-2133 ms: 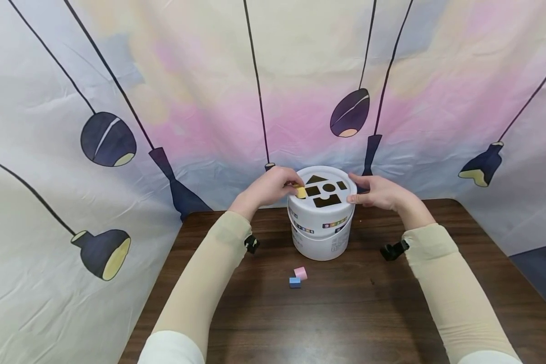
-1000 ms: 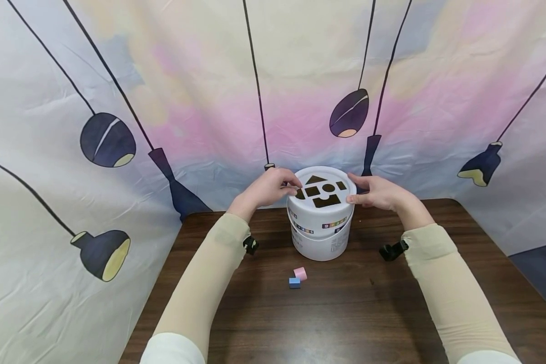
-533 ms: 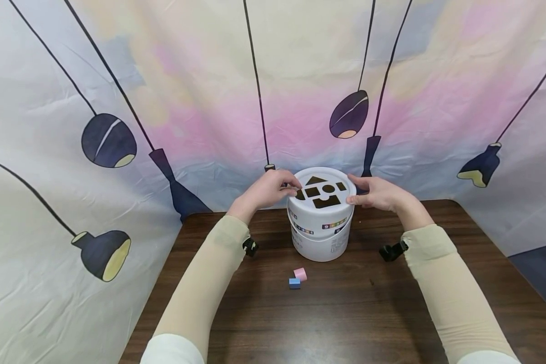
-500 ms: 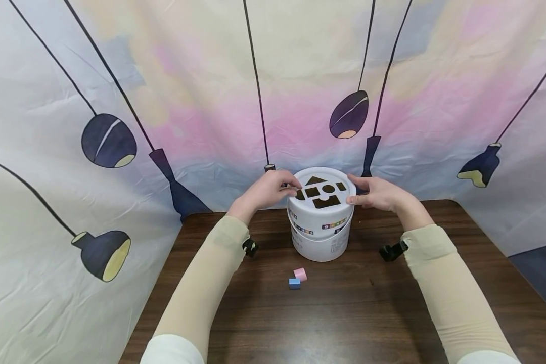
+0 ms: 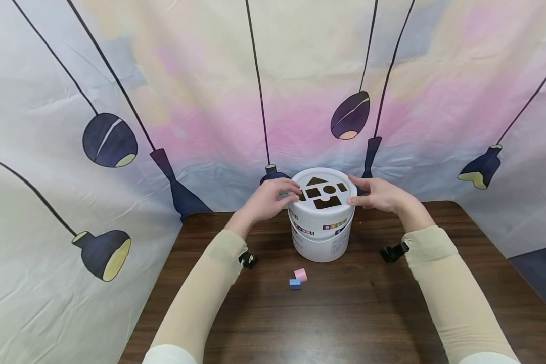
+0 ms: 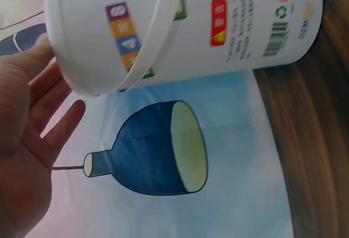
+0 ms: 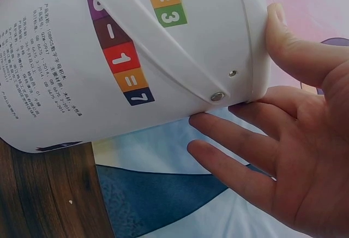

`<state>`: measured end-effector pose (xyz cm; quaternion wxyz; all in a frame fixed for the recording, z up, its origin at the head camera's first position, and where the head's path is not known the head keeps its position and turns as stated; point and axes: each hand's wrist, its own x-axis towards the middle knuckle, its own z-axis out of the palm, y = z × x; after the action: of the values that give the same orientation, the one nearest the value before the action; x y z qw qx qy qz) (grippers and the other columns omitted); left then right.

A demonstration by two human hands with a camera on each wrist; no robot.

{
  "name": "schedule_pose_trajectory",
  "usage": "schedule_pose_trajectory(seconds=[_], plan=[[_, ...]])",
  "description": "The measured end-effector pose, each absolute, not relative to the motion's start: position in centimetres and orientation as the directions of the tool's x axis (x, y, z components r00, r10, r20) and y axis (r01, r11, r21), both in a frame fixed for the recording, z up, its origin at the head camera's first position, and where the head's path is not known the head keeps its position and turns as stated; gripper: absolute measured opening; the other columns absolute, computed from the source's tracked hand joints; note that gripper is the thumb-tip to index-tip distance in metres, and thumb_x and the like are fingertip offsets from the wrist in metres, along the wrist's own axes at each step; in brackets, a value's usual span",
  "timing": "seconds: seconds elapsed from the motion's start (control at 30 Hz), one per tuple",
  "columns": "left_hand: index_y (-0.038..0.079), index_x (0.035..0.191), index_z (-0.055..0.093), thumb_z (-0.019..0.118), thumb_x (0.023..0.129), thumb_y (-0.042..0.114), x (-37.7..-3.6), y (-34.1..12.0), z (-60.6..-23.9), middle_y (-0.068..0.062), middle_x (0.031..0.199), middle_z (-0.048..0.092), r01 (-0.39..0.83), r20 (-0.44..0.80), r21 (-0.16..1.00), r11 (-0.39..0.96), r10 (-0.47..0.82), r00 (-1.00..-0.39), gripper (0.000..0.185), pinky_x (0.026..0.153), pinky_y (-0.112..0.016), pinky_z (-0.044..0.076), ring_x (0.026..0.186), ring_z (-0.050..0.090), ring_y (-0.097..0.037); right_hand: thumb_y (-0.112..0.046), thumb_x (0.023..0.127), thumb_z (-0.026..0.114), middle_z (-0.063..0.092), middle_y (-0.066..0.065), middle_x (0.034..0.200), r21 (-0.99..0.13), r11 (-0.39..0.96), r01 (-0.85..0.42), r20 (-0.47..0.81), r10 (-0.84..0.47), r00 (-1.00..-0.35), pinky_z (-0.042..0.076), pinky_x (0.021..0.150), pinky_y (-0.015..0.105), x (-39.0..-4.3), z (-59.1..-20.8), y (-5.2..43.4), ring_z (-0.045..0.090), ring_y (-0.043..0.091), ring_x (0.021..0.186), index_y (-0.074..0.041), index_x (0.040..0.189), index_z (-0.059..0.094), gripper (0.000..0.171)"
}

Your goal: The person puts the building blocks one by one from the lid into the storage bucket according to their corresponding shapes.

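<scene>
A white shape-sorter bucket (image 5: 323, 227) stands upright on the table, its lid (image 5: 336, 207) cut with several dark shaped slots. My left hand (image 5: 267, 199) is at the lid's left edge, fingers loosely extended and holding nothing, partly covering the leftmost slot. In the left wrist view the fingers (image 6: 61, 121) reach behind the bucket's rim, apart from the thumb. My right hand (image 5: 382, 194) holds the rim on the other side. The right wrist view has its thumb (image 7: 278, 23) on the lid's edge and its fingertips along the bucket wall. No yellow block shows now.
In front of the bucket, a pink block (image 5: 301, 274) and a blue block (image 5: 294, 284) lie close together on the dark wooden table (image 5: 346, 323). Behind it hangs a cloth backdrop (image 5: 209, 76) printed with lamps. The bucket's white handle (image 7: 142, 25) hangs against its side.
At first my left hand held a yellow block at the lid's left slot; the block then vanished from view there. Since then that hand has opened and drawn slightly back. My right hand stays put.
</scene>
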<state>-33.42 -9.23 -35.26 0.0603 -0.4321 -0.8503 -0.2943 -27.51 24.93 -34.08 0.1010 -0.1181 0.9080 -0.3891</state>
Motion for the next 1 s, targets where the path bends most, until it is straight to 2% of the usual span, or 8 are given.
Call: schedule_pose_trajectory(seconds=[0.23, 0.37, 0.5, 0.63, 0.77, 0.9, 1.0], plan=[[0.004, 0.134, 0.074, 0.074, 0.105, 0.02, -31.4, -10.3, -38.4, -0.009, 0.145, 0.064, 0.82, 0.563, 0.427, 0.382, 0.597, -0.572, 0.033, 0.114, -0.044, 0.048, 0.138, 0.058, -0.026, -0.029, 0.103, 0.076, 0.034, 0.037, 0.163, -0.74, 0.659, -0.138, -0.088, -0.298, -0.95, 0.056, 0.102, 0.055, -27.5, -34.4, 24.9, 0.061, 0.046, 0.131, -0.004, 0.17, 0.02, 0.091], [0.005, 0.129, 0.076, 0.077, 0.101, 0.014, -30.2, -11.4, -40.3, -0.008, 0.137, 0.068, 0.839, 0.643, 0.426, 0.339, 0.538, -0.545, 0.03, 0.109, -0.042, 0.052, 0.13, 0.063, -0.024, -0.03, 0.103, 0.076, 0.035, 0.037, 0.163, -0.737, 0.661, -0.14, -0.089, -0.299, -0.95, 0.056, 0.101, 0.055, -27.5, -34.4, 24.9, 0.063, 0.046, 0.128, -0.004, 0.17, 0.02, 0.091], [0.005, 0.124, 0.077, 0.079, 0.1, 0.012, -28.8, -12.4, -42.2, -0.005, 0.128, 0.071, 0.845, 0.661, 0.436, 0.309, 0.527, -0.534, 0.026, 0.104, -0.041, 0.055, 0.122, 0.066, -0.022, -0.031, 0.104, 0.075, 0.035, 0.037, 0.163, -0.73, 0.668, -0.143, -0.088, -0.299, -0.95, 0.056, 0.101, 0.056, -27.5, -34.3, 25.0, 0.066, 0.046, 0.123, -0.004, 0.17, 0.019, 0.091], [0.009, 0.12, 0.079, 0.081, 0.098, 0.015, -27.7, -13.2, -44.0, -0.002, 0.123, 0.073, 0.833, 0.613, 0.462, 0.303, 0.569, -0.547, 0.023, 0.101, -0.039, 0.057, 0.117, 0.068, -0.018, -0.031, 0.104, 0.075, 0.034, 0.038, 0.163, -0.733, 0.665, -0.144, -0.087, -0.302, -0.949, 0.056, 0.102, 0.057, -27.4, -34.2, 25.1, 0.064, 0.048, 0.126, -0.005, 0.171, 0.019, 0.091], [0.012, 0.12, 0.079, 0.082, 0.098, 0.019, -26.7, -13.9, -45.8, -0.002, 0.119, 0.074, 0.791, 0.499, 0.528, 0.308, 0.642, -0.583, 0.023, 0.093, -0.042, 0.06, 0.11, 0.07, -0.021, -0.031, 0.104, 0.075, 0.033, 0.037, 0.164, -0.738, 0.661, -0.136, -0.091, -0.297, -0.951, 0.055, 0.103, 0.056, -27.4, -34.1, 25.0, 0.06, 0.048, 0.132, -0.006, 0.171, 0.019, 0.091], [0.009, 0.124, 0.077, 0.083, 0.098, 0.023, -25.8, -14.4, -47.4, -0.006, 0.119, 0.075, 0.744, 0.357, 0.584, 0.325, 0.72, -0.595, 0.03, 0.086, -0.048, 0.062, 0.104, 0.071, -0.029, -0.03, 0.104, 0.075, 0.032, 0.037, 0.165, -0.742, 0.657, -0.13, -0.095, -0.296, -0.951, 0.054, 0.105, 0.056, -27.5, -34.1, 24.9, 0.056, 0.048, 0.136, -0.006, 0.171, 0.019, 0.09], [0.006, 0.127, 0.076, 0.084, 0.098, 0.024, -25.3, -14.5, -48.2, -0.008, 0.12, 0.075, 0.722, 0.256, 0.596, 0.351, 0.77, -0.585, 0.035, 0.087, -0.044, 0.062, 0.104, 0.071, -0.028, -0.031, 0.104, 0.074, 0.032, 0.036, 0.165, -0.74, 0.66, -0.126, -0.098, -0.291, -0.952, 0.053, 0.106, 0.056, -27.6, -34.2, 25.0, 0.055, 0.048, 0.138, -0.007, 0.171, 0.019, 0.09]])
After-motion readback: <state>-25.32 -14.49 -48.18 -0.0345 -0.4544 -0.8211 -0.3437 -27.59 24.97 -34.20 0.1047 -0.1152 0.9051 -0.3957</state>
